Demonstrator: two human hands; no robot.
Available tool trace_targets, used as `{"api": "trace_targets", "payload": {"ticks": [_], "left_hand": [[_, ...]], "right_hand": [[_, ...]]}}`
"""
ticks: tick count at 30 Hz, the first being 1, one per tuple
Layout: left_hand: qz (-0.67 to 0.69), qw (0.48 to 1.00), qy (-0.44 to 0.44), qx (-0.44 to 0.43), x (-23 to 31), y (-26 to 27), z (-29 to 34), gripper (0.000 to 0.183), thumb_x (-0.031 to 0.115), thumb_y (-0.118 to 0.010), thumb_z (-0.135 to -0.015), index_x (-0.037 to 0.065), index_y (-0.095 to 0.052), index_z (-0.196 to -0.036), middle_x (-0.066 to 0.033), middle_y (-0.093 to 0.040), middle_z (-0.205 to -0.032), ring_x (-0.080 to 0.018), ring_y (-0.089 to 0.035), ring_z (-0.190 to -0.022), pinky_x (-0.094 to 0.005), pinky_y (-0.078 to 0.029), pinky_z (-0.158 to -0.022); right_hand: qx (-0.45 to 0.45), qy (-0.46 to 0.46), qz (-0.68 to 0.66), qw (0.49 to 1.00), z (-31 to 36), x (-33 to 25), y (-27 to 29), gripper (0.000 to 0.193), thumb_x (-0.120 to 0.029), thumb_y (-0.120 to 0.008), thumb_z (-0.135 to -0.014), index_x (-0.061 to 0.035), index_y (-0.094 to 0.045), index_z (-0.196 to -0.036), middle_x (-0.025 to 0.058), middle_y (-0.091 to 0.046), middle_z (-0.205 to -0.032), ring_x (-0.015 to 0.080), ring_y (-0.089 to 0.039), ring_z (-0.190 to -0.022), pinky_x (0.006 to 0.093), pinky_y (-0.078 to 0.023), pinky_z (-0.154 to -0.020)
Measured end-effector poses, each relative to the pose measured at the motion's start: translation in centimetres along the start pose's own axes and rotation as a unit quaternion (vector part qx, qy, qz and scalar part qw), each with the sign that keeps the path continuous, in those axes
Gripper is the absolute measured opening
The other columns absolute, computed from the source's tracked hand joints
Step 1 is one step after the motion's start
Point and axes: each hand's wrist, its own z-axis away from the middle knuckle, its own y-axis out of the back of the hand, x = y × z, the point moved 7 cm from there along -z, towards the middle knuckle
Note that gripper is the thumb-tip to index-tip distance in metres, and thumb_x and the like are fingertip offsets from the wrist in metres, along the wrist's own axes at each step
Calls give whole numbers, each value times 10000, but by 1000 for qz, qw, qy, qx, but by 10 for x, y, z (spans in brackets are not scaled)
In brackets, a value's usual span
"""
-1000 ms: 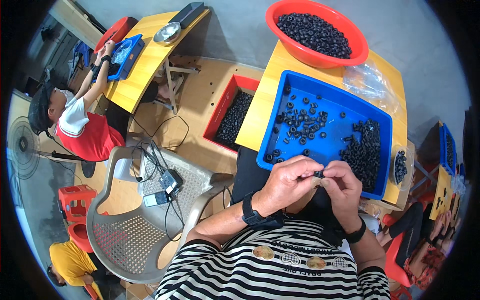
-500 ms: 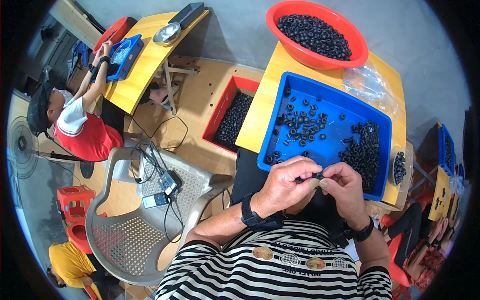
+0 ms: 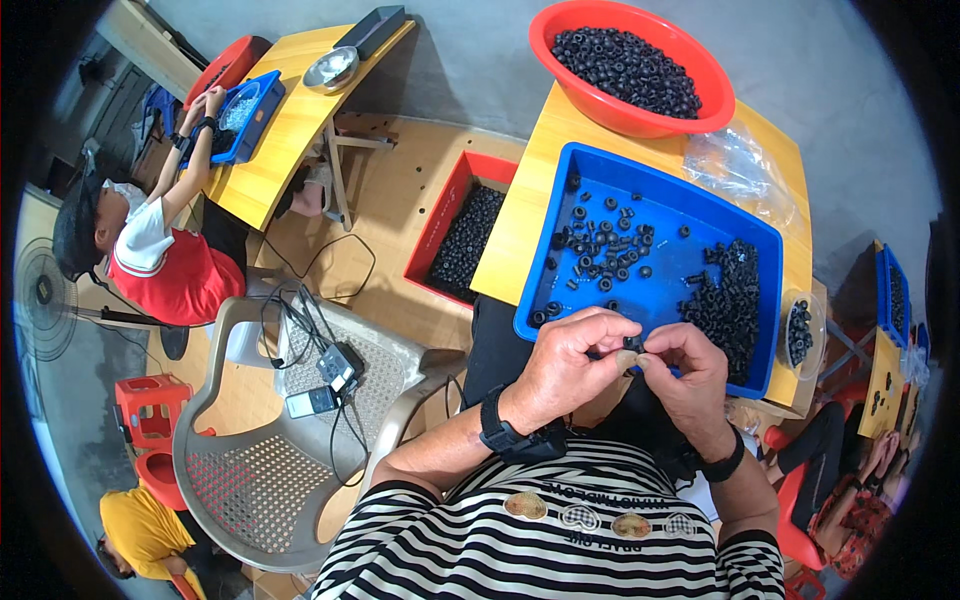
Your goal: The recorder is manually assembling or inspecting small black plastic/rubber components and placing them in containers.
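Observation:
My left hand and my right hand meet in front of my chest, at the near edge of a blue tray. Both are closed in a pinch, fingertips almost touching. Between them shows a small black part, partly covered by the fingers; its exact shape is hard to make out. Inside the tray, loose black ring-shaped parts lie scattered on the left. A dense heap of small black parts fills the right side.
A red basin full of black rings stands on the yellow table, beside a clear plastic bag. A clear bowl sits right of the tray. Left are a red bin and a chair with cables. Other people work nearby.
The black part between my fingertips has turned slightly and shows more above them. My hands have barely shifted, and the tray's contents look the same.

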Motion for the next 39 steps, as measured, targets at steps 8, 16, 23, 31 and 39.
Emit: {"api": "trace_targets", "payload": {"ticks": [8,16,23,31,39], "left_hand": [[-37,999,-27,-16,1,-2,3,259,-2,-744,-739,16,-673,-987,-67,-645,-837,-86,-585,-706,-217,-498,-641],[-19,998,-60,-7,10,-1,3,244,-34,-723,-735,8,-664,-968,-79,-654,-855,-108,-591,-700,-228,-498,-642],[-28,997,-72,2,10,0,2,242,-28,-726,-732,7,-661,-963,-86,-661,-865,-112,-590,-693,-224,-495,-637],[-119,978,-172,16,22,5,1,264,-33,-711,-712,9,-657,-967,-110,-660,-865,-208,-646,-725,-277,-528,-619],[-156,966,-204,3,21,3,-2,281,23,-740,-687,24,-646,-952,-109,-664,-897,-243,-666,-780,-297,-533,-638]], "right_hand": [[-45,-60,-101,992,-3,1,0,134,39,-667,-786,-14,-602,-890,10,-607,-855,55,-558,-760,193,-467,-679],[-107,-145,-171,969,0,10,-4,112,-44,-668,-847,-26,-595,-930,-17,-588,-852,39,-547,-754,182,-465,-645],[-96,-153,-229,957,-1,24,-9,175,-90,-671,-853,-25,-588,-992,-2,-596,-858,43,-546,-727,186,-467,-609],[-164,-202,-125,958,-1,22,-11,299,-182,-630,-895,-19,-576,-1139,-11,-580,-831,42,-514,-680,191,-433,-556],[-163,-122,-134,970,-4,10,-17,421,-212,-592,-927,-46,-499,-1303,-7,-553,-854,56,-487,-654,197,-420,-558]]}}
